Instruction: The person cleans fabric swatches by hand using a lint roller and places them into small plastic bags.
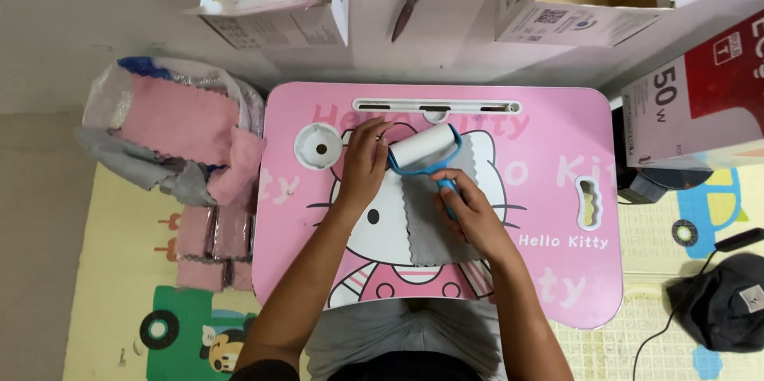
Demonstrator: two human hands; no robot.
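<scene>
Two hands on the pink table [557, 110]: right [469, 210] gripping lint roller [426, 150], left [362, 162] flat (grey cloth [430, 222] beneath).

left hand [364, 164] flat, right hand [469, 210] gripping

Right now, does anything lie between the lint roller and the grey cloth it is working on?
Nothing visible does. The blue-framed white lint roller, gripped by the right hand, sits at the far edge of the grey zigzag-edged cloth; the left hand rests beside it.
</scene>
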